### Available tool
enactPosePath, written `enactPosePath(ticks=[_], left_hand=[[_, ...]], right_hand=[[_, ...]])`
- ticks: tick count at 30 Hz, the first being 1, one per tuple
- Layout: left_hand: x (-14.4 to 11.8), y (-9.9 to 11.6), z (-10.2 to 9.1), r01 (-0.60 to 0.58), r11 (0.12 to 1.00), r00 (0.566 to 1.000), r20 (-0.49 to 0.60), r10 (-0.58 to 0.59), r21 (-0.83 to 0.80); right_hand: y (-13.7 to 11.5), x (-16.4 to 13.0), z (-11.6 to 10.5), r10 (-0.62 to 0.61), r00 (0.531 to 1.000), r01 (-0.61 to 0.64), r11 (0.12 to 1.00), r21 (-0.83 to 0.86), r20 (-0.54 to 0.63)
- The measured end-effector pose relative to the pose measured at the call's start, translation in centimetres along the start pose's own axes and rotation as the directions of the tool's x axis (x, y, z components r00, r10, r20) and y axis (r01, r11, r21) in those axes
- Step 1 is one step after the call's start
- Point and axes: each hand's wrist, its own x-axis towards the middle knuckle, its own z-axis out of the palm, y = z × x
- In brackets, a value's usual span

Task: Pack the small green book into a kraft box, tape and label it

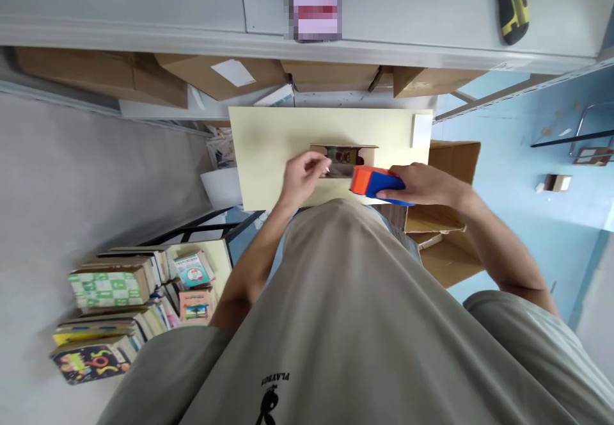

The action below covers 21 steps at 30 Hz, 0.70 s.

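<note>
On a cream tabletop in front of my body stands a small open cardboard box, with something dark and colourful inside. My left hand is at the box's left side, thumb and fingers pinched together. A tiny white bit shows at the fingertips; I cannot make out what it is. At the box's right front corner, my right hand is wrapped round a blue and orange block-shaped object, its orange end pointing left. The palm hides part of that object.
A white block lies at the tabletop's right edge. Beyond is a grey shelf with a yellow-black utility knife and cartons beneath. Large open cartons stand right; stacked books sit lower left.
</note>
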Motion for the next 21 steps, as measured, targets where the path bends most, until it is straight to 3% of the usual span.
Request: enactPosePath(ticks=[3,7,13,21], left_hand=[[0.3,-2.9,-3.6,0.032,0.999,0.988,-0.150,-0.038,-0.038],[1.3,-7.4,-5.9,0.157,0.977,0.974,-0.142,-0.177,-0.144],[2.5,-12.3,-4.7,0.239,0.921,0.957,-0.087,-0.277,-0.306],[3.9,-16.0,-3.2,0.336,0.863,0.914,-0.088,-0.395,-0.378]], right_hand=[[0.3,-0.8,-3.4,0.071,0.994,-0.061,0.992,-0.112,0.082],[-3.1,-0.1,-6.4,0.189,0.963,-0.155,0.972,-0.177,0.192],[-8.9,3.2,-6.3,0.244,0.952,-0.199,0.953,-0.230,0.188],[-11.7,5.8,-5.1,0.282,0.949,-0.238,0.932,-0.274,0.137]])
